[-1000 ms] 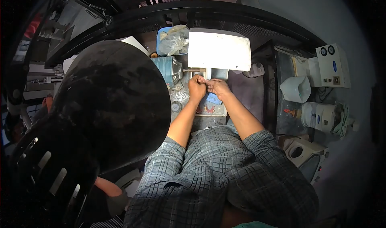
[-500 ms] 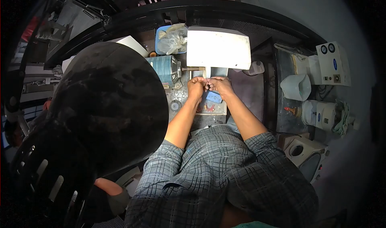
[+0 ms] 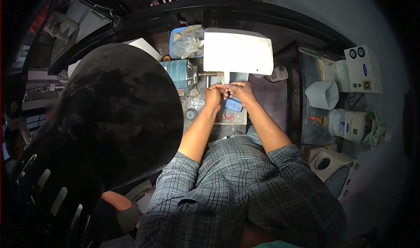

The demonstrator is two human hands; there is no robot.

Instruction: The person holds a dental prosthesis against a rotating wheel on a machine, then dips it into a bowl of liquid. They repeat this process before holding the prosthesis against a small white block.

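My left hand [image 3: 215, 96] and my right hand [image 3: 242, 93] meet at the fingertips, just below the white wheel [image 3: 226, 78] on the motor's shaft. Both are closed in a pinch around something small and dark that I cannot make out. Under my right hand lies a blue block [image 3: 233, 105] in a shallow tray [image 3: 238, 121], with red pieces [image 3: 226, 117] near its front. The blue motor [image 3: 177, 75] stands to the left, and a white hood [image 3: 238, 52] covers the area above the wheel.
A large black round shape [image 3: 122, 112] blocks the left side. A blue basin [image 3: 172, 47] holds plastic bags behind the motor. A round brush [image 3: 191, 114] lies left of the tray. White machines [image 3: 363, 71] and a white container [image 3: 322, 95] stand at the right. Another person's arm [image 3: 117, 200] shows lower left.
My hands have barely moved and stay together below the wheel. At the lower left, the other person's arm has shifted slightly.
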